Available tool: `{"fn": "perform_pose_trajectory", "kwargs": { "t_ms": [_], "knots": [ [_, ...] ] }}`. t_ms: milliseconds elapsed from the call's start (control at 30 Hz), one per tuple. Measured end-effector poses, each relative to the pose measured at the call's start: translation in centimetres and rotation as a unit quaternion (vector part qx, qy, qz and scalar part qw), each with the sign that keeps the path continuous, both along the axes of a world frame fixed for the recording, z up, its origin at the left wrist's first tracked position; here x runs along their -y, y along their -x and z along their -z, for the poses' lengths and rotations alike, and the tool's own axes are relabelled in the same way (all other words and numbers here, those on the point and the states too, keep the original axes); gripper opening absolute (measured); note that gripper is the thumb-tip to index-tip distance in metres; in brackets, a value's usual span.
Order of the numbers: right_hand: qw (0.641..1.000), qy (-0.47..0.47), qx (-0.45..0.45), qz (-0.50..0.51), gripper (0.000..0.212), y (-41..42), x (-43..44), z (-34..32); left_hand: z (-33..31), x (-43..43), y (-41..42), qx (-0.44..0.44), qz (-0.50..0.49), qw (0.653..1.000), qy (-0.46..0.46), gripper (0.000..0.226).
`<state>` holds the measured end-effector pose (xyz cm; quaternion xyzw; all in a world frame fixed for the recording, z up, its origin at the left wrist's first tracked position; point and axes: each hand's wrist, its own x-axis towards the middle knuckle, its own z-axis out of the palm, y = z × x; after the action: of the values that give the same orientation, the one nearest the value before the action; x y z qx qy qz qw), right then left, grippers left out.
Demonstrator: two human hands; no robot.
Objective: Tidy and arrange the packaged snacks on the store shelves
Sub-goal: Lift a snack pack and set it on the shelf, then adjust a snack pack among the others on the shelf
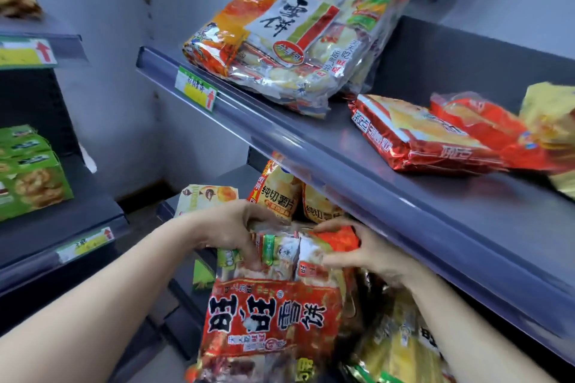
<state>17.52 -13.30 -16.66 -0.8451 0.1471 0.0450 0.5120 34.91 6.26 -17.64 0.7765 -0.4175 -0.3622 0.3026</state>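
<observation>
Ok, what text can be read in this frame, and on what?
"旺旺雪饼": red bag held low in front.
"雪饼": big bag on the shelf, print rotated.
"纯切薯片": yellow chip bag under that shelf.
Price label and red flat packs: too blurred to read.

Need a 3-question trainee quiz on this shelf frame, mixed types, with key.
1. True or false: the left hand and right hand both grip the red bag.
2. The foil pack on the upper shelf is: A) upright, B) lying flat, C) hanging.
3. Fill in: the green boxes stand on the person's ____ side.
Key: 1 true; 2 B; 3 left.
</observation>
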Motion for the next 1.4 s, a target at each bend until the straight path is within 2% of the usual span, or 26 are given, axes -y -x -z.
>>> {"fn": "perform_pose_trajectory", "kwargs": {
  "t_ms": [100, 167, 233, 333, 433, 533, 667, 767, 833, 900, 967, 1000, 1100, 1167, 1233, 1333, 1367, 1400],
  "knots": [
    [0.992, 0.121, -0.022, -0.027, 0.058, 1.9, -1.7, 0.2, -1.5, -1.6, 1.8, 0.090, 0.015, 0.996, -0.020, 0.070],
    [0.991, 0.136, 0.013, 0.008, 0.052, 3.3, -3.5, 0.0, -2.1, -2.8, 3.3, 0.156, -0.009, 0.987, -0.028, 0.076],
    [0.990, 0.128, 0.047, 0.046, 0.046, 4.9, -5.1, -0.2, -1.9, -4.0, 4.8, 0.177, -0.082, 0.981, -0.002, 0.082],
    [0.975, 0.170, 0.092, 0.112, 0.035, 8.0, -7.5, -0.7, -0.5, -6.1, 6.9, 0.213, -0.232, 0.947, 0.062, 0.104],
    [0.958, 0.164, 0.165, 0.165, 0.033, 11.3, -9.6, -2.0, -0.1, -8.0, 9.9, 0.153, -0.355, 0.912, 0.139, 0.124],
    [0.942, 0.125, 0.241, 0.197, 0.031, 14.3, -11.3, -4.8, -0.9, -9.6, 12.8, 0.081, -0.412, 0.883, 0.210, 0.145],
    [0.913, 0.083, 0.335, 0.218, 0.027, 17.3, -13.5, -8.8, -3.5, -10.7, 15.9, 0.023, -0.462, 0.825, 0.324, 0.137],
    [0.889, 0.024, 0.396, 0.230, 0.018, 18.5, -14.4, -11.7, -6.1, -10.9, 17.4, 0.057, -0.499, 0.777, 0.379, 0.132],
    [0.863, -0.044, 0.436, 0.252, 0.014, 18.7, -14.6, -13.4, -7.7, -10.6, 17.7, 0.046, -0.503, 0.766, 0.398, 0.137],
    [0.823, -0.106, 0.476, 0.291, 0.013, 18.2, -14.2, -14.9, -8.9, -9.8, 17.3, -0.023, -0.474, 0.776, 0.415, 0.142],
    [0.788, -0.137, 0.505, 0.324, 0.015, 17.3, -13.6, -16.2, -10.3, -8.8, 16.9, -0.103, -0.418, 0.796, 0.425, 0.134],
    [0.775, -0.149, 0.515, 0.336, 0.016, 16.6, -13.2, -16.8, -11.1, -8.2, 16.8, -0.128, -0.379, 0.811, 0.426, 0.117],
    [0.759, -0.171, 0.520, 0.352, 0.019, 14.6, -11.7, -18.5, -14.2, -6.1, 16.0, -0.172, -0.283, 0.832, 0.445, 0.040],
    [0.762, -0.170, 0.518, 0.349, 0.019, 13.0, -10.5, -19.5, -16.0, -4.5, 14.5, -0.185, -0.279, 0.819, 0.466, 0.017],
    [0.771, -0.160, 0.512, 0.344, 0.024, 11.2, -9.2, -20.2, -17.4, -2.8, 12.2, -0.201, -0.295, 0.794, 0.492, 0.015],
    [0.788, -0.174, 0.486, 0.334, 0.056, 8.3, -7.1, -20.9, -19.1, -0.4, 8.9, -0.243, -0.298, 0.753, 0.534, 0.016],
    [0.786, -0.204, 0.483, 0.327, 0.057, 7.4, -6.2, -21.0, -19.6, 0.3, 7.9, -0.248, -0.300, 0.744, 0.543, 0.017],
    [0.777, -0.246, 0.483, 0.320, 0.048, 6.6, -5.1, -21.1, -20.0, 0.9, 6.8, -0.252, -0.300, 0.738, 0.550, 0.017]
  ]
}}
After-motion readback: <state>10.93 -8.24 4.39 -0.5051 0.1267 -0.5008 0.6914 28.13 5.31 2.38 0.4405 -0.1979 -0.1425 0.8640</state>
